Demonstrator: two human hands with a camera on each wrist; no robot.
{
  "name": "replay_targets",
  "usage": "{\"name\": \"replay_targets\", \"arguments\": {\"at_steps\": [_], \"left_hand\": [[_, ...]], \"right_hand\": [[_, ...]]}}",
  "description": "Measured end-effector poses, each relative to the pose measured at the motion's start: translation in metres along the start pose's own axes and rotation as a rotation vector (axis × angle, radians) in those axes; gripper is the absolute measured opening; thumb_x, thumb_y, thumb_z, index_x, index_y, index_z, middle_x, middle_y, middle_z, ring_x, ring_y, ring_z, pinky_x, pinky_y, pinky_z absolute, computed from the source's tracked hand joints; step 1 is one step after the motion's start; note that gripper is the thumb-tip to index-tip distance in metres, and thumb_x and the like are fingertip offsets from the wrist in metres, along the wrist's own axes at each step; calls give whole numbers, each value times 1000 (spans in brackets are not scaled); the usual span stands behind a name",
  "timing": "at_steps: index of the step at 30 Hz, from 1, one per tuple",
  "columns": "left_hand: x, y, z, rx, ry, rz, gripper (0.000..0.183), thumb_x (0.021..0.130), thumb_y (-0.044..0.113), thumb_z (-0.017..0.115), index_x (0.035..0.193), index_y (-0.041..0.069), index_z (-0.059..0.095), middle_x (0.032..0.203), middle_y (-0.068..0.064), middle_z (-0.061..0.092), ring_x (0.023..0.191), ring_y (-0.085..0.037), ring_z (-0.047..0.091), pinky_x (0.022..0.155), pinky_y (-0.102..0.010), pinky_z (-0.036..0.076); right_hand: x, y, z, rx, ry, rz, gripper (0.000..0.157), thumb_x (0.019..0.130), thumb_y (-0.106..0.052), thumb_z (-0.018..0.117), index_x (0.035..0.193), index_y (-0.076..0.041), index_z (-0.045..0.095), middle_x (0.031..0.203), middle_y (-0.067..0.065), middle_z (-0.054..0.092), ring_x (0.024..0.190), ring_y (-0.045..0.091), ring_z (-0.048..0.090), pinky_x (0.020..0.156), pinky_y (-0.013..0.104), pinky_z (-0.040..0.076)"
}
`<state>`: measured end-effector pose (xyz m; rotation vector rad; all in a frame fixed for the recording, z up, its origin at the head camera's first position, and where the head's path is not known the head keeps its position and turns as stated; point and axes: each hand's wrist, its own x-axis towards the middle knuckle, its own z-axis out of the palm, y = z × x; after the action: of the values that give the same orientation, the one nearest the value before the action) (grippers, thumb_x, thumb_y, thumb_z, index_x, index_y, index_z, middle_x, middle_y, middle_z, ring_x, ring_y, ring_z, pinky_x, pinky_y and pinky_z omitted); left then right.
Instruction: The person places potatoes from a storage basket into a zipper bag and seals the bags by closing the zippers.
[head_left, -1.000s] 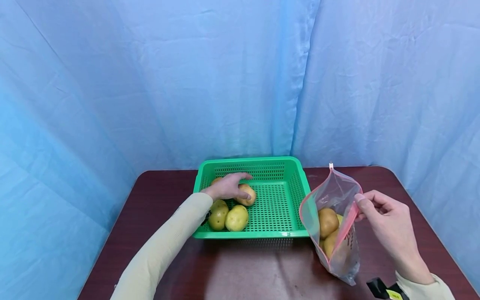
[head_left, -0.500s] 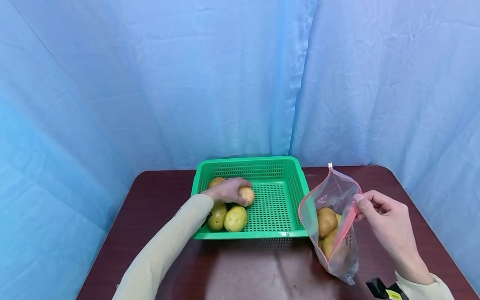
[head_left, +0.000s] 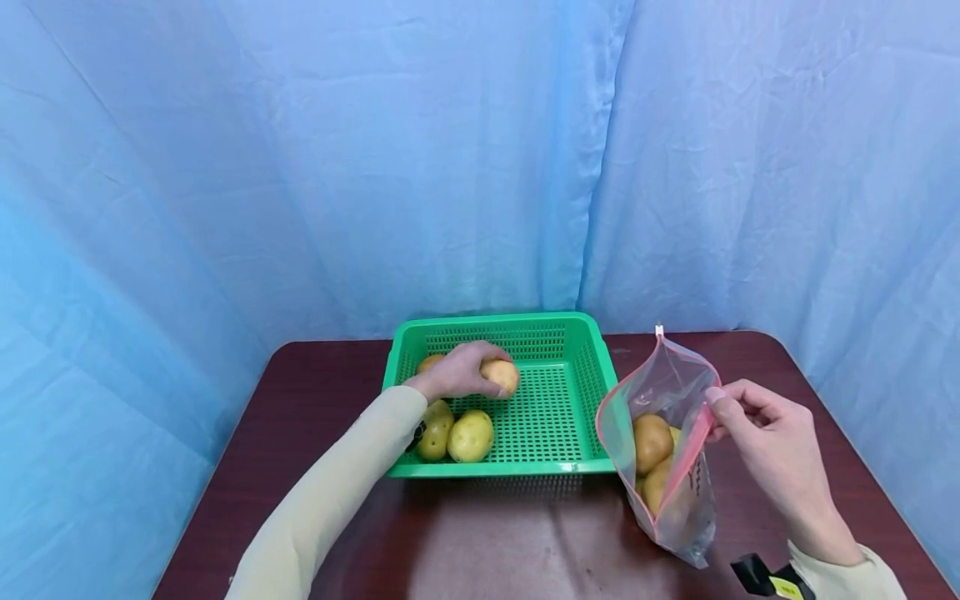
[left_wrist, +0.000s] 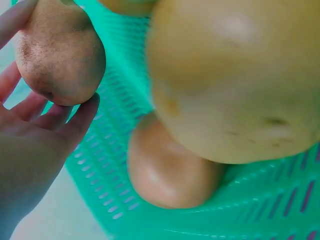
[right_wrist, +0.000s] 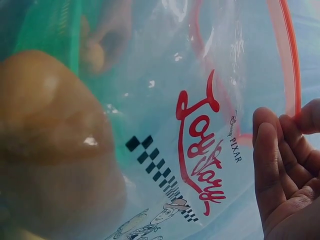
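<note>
My left hand [head_left: 459, 372] grips a pale brown potato [head_left: 502, 378] inside the green basket [head_left: 525, 469]; in the left wrist view fingers and thumb curve round the potato [left_wrist: 62, 55]. Near that wrist lie two yellow-green fruits [head_left: 471, 437], and a brown-orange round one [head_left: 430, 362] shows partly behind the hand. With thumb and fingers my right hand [head_left: 780, 454] pinches the pink rim of a clear zip bag [head_left: 699, 525], its mouth spread wide. Brown round produce [head_left: 652, 444] and something yellow sit in the bag; the lower part is partly hidden.
The basket stands at the back of a dark red-brown table [head_left: 525, 542], and the bag stands against its right side. A blue curtain [head_left: 450, 167] hangs right behind the table. The bag's zip has a white slider [head_left: 659, 330] at the far corner.
My left hand has closed round the potato and raised it slightly, up and to the right. The right hand and the bag have stayed almost still.
</note>
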<state>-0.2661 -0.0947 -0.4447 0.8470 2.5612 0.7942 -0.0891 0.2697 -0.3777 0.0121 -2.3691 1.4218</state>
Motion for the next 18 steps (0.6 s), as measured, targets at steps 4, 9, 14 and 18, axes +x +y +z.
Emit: {"name": "replay_targets", "arguments": {"at_steps": [4, 9, 14, 18], "left_hand": [[-2, 10, -6, -56, 34, 4, 53, 92, 33, 80, 140, 19, 63, 138, -2, 60, 110, -19, 58, 85, -37, 53], [-6, 22, -13, -140, 73, 21, 54, 92, 36, 80, 141, 22, 63, 140, 1, 58, 111, -17, 59, 85, -35, 54], [-11, 33, -18, -179, 97, 60, 56, 92, 36, 79, 144, 22, 60, 140, 3, 59, 112, -14, 60, 86, -34, 55], [-17, 45, -20, -187, 127, 90, 58, 92, 40, 79, 144, 23, 61, 138, 5, 60, 115, -13, 59, 88, -33, 54]], "right_hand": [[2, 1, 1, -10, 1, -6, 19, 101, -12, 68, 86, -2, 73, 66, -3, 69, 59, 9, 65, 55, 19, 49], [4, 3, 1, -11, 2, -4, 20, 102, -13, 67, 86, -2, 74, 66, -3, 69, 60, 8, 65, 55, 19, 50], [6, 4, 1, -22, 5, -2, 20, 101, -14, 68, 87, -3, 74, 66, -4, 69, 59, 8, 65, 54, 20, 48], [7, 4, 1, -27, 6, -6, 19, 101, -14, 68, 87, -3, 74, 66, -4, 69, 59, 8, 65, 54, 20, 47]]}}
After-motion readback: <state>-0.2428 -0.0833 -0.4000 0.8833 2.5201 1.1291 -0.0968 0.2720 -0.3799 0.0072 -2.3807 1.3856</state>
